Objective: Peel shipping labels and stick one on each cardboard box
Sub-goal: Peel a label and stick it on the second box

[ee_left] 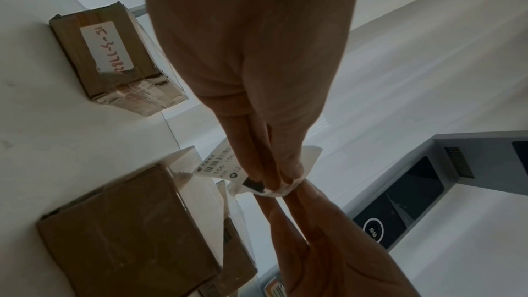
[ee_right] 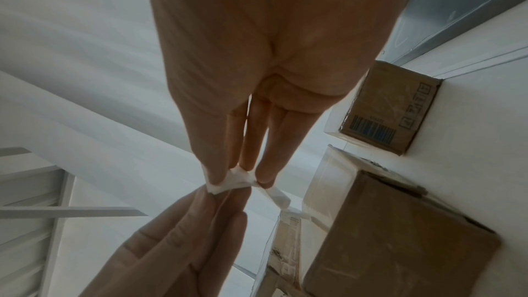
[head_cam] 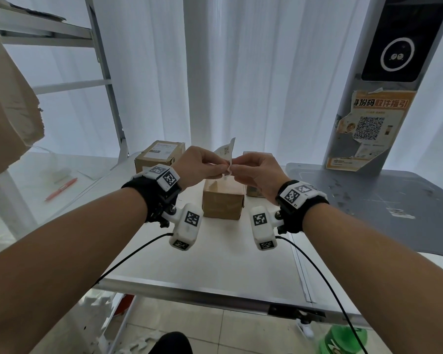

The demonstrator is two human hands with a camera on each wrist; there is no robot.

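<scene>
Both hands meet in mid-air above the white table (head_cam: 215, 256), pinching one white shipping label (head_cam: 226, 152) between them. My left hand (head_cam: 202, 167) pinches its left edge and my right hand (head_cam: 256, 169) its right edge; the label's top stands up behind the fingers. The left wrist view shows the printed label (ee_left: 220, 166) pinched at my fingertips (ee_left: 274, 182). In the right wrist view the crumpled paper edge (ee_right: 228, 181) sits between both hands' fingertips. Below the hands stands a plain cardboard box (head_cam: 223, 200). A box with a label on top (head_cam: 160, 157) stands back left, another box (head_cam: 253, 190) mostly hidden behind my right hand.
A grey kiosk post (head_cam: 384, 85) with an orange QR poster rises from a grey platform (head_cam: 394, 200) at the right. A metal shelf frame (head_cam: 108, 80) stands at the left, with a red pen (head_cam: 62, 191) on the lower white surface. A green bottle (head_cam: 343, 338) stands on the floor.
</scene>
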